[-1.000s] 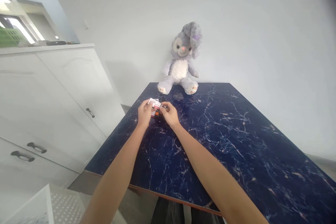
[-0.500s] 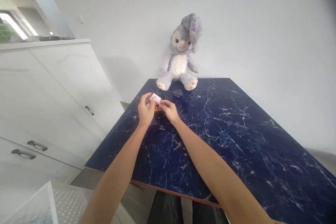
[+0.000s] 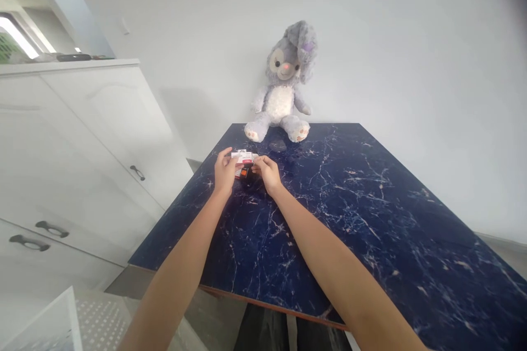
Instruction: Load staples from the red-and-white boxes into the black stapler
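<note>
My left hand (image 3: 224, 173) and my right hand (image 3: 269, 174) face each other above the far left part of the table. Between them is a small white packet with red print (image 3: 244, 157), perhaps a little box. The left fingers pinch its left end, and the right fingertips close on its right end. Just below it, between the hands, shows a small black and orange item (image 3: 244, 172). Something white and red peeks out beside that item, partly covered by the left fingers. The print is too small to read.
A grey plush rabbit (image 3: 280, 93) sits at the back of the dark blue marbled table (image 3: 354, 214), against the wall. White cabinets (image 3: 82, 148) with dark handles stand on the left. A white perforated basket (image 3: 74, 318) is at the lower left.
The white packet has turned from a tilt to nearly level and shows more of its face. More of the black and orange item is visible below it. The hands have shifted only slightly.
</note>
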Motion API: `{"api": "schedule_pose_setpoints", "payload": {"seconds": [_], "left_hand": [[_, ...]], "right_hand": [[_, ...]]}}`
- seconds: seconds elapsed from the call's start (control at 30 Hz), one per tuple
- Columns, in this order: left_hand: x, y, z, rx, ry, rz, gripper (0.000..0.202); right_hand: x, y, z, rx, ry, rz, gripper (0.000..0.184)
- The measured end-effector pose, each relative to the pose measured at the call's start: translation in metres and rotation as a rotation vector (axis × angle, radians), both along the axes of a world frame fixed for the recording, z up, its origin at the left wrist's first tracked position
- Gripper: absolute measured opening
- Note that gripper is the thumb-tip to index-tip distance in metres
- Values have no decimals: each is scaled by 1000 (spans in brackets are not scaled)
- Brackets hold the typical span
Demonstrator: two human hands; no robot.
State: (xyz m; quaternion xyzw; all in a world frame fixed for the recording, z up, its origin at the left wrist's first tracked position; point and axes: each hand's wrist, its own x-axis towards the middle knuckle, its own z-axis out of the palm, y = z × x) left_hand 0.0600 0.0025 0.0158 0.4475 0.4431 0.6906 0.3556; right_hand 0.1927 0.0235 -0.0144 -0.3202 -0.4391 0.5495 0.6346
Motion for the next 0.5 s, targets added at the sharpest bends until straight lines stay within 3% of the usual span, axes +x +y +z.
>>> {"api": "schedule_pose_setpoints", "payload": {"seconds": [0.2, 0.37, 0.5], "left_hand": [[3, -4, 0, -121, 178, -163, 27], [6, -6, -1, -60, 247, -102, 50], [6, -3, -5, -79, 199, -96, 39]], "right_hand": [[2, 4, -1, -49, -16, -179, 23], [1, 5, -1, -51, -28, -248, 27], [1, 2, 0, -21, -108, -280, 30]]}}
